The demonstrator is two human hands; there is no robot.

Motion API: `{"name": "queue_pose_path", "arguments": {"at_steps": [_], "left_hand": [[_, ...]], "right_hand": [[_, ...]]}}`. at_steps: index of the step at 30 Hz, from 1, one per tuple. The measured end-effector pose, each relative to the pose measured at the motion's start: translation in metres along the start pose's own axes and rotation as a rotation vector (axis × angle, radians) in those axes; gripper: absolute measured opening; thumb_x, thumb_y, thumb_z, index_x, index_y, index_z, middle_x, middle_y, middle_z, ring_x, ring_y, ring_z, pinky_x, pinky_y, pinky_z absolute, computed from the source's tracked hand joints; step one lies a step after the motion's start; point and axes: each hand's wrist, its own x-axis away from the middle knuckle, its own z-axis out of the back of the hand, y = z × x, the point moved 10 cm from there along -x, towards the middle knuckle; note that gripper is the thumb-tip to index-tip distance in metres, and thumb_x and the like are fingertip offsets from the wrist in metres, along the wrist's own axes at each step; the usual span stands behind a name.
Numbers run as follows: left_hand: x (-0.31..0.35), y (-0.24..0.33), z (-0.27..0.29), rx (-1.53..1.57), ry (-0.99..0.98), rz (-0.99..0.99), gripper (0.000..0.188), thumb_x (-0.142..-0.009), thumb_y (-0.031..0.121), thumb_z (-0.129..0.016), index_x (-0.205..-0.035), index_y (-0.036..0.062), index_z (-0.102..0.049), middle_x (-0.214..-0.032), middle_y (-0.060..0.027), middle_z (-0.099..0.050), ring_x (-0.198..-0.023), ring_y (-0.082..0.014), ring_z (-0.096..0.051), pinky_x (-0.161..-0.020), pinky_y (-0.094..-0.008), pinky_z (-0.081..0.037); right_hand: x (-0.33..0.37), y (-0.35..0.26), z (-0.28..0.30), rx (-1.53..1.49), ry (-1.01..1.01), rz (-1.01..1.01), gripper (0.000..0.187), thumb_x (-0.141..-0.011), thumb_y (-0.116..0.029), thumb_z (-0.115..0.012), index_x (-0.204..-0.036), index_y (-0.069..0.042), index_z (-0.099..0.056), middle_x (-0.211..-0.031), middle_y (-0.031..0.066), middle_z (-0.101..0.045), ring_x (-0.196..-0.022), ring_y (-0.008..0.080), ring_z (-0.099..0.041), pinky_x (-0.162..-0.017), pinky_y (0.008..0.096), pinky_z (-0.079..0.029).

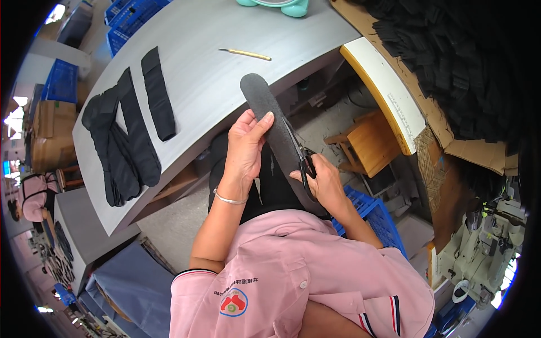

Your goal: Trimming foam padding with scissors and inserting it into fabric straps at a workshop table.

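Note:
My left hand point(246, 141) pinches a long dark grey fabric strip point(261, 94) with a rounded end, thumb on top. The strip slants from above the table's near edge down toward my lap. In my right hand point(328, 183) is a pair of scissors point(305, 167) with black handles, the fingers around the grips. Its blades lie along the strip's right edge; whether they touch the fabric I cannot tell. On the table to the left are a single black fabric strip point(158, 98) and a loose pile of similar black strips point(115, 143).
The grey table point(197, 79) holds a thin wooden-handled pointed tool point(248, 54) and a mint-green object point(293, 8). At right, a cardboard box point(476, 155) bears heaped black pieces point(451, 67). Below are a wooden stool point(372, 143) and a blue crate point(383, 222). Another person point(37, 200) sits far left.

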Motion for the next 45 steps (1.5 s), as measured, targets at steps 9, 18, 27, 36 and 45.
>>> {"name": "queue_pose_path", "arguments": {"at_steps": [9, 18, 27, 36, 45], "left_hand": [[0.009, -0.010, 0.003, 0.000, 0.011, 0.046, 0.019, -0.092, 0.007, -0.069, -0.110, 0.0031, -0.063, -0.102, -0.0050, -0.071, -0.089, -0.0097, -0.066, -0.082, -0.0246, -0.052], [0.015, -0.024, 0.004, 0.028, -0.012, 0.096, 0.022, -0.092, 0.007, -0.071, -0.112, 0.0032, -0.063, -0.102, -0.0048, -0.072, -0.088, -0.0094, -0.068, -0.081, -0.0240, -0.054], [0.015, -0.029, 0.002, 0.062, -0.035, 0.120, 0.022, -0.092, 0.007, -0.070, -0.113, 0.0036, -0.063, -0.103, -0.0052, -0.072, -0.090, -0.0105, -0.068, -0.084, -0.0254, -0.054], [0.013, -0.031, 0.004, 0.068, -0.027, 0.126, 0.022, -0.092, 0.007, -0.070, -0.113, 0.0031, -0.064, -0.103, -0.0053, -0.072, -0.091, -0.0108, -0.069, -0.085, -0.0257, -0.054], [0.022, -0.042, -0.001, 0.050, -0.037, 0.161, 0.020, -0.092, 0.006, -0.069, -0.111, 0.0032, -0.064, -0.102, -0.0054, -0.072, -0.088, -0.0104, -0.068, -0.082, -0.0247, -0.055]], "right_hand": [[-0.003, -0.002, 0.008, 0.075, -0.071, -0.076, 0.058, -0.079, -0.049, -0.078, -0.100, 0.002, -0.057, -0.095, 0.0167, -0.061, -0.084, 0.0379, -0.065, -0.071, 0.0465, -0.052], [-0.005, -0.010, 0.012, 0.008, -0.027, -0.060, 0.053, -0.079, -0.041, -0.080, -0.095, 0.002, -0.054, -0.088, 0.0170, -0.056, -0.079, 0.0385, -0.060, -0.068, 0.0455, -0.047], [0.001, -0.009, 0.008, -0.036, 0.022, -0.045, 0.049, -0.080, -0.036, -0.081, -0.090, 0.002, -0.052, -0.085, 0.0185, -0.055, -0.075, 0.0392, -0.058, -0.065, 0.0447, -0.046], [0.000, -0.001, 0.002, 0.035, -0.018, -0.047, 0.055, -0.080, -0.046, -0.079, -0.095, 0.003, -0.057, -0.089, 0.0175, -0.061, -0.076, 0.0380, -0.065, -0.066, 0.0468, -0.052], [-0.007, -0.009, 0.016, 0.030, 0.069, 0.013, 0.051, -0.078, -0.038, -0.082, -0.092, 0.002, -0.053, -0.085, 0.0186, -0.057, -0.076, 0.0399, -0.060, -0.064, 0.0455, -0.047]]}}
